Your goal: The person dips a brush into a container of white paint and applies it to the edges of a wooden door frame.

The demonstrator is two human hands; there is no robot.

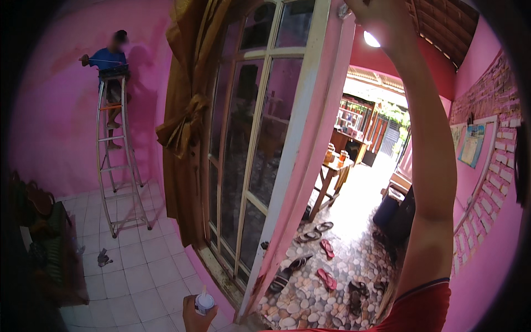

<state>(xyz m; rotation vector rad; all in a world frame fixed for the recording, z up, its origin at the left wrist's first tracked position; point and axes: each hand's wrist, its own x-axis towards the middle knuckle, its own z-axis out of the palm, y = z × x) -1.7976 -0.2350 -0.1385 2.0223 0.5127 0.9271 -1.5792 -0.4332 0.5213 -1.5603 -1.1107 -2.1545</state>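
Low in the view, my left hand (193,318) is wrapped round a small white cup (204,302) with a thin pale stick (204,289) standing up out of it. My right arm stretches up past the doorway to the top edge, where my right hand (381,19) is partly cut off. Its fingers are bent against the upper end of a pink door post (332,72). A small greyish-white lump (344,11) shows at the fingertips; what it is I cannot make out. Left of the post stands a white-framed glass window (260,122).
A tied brown curtain (191,127) hangs beside the window. On a stepladder (123,149) at the far left, a person in blue (108,58) faces the pink wall. Sandals (326,278) lie on the pebble-patterned floor (298,307); beyond stands a wooden table (332,166). A dark bench (52,260) sits left.
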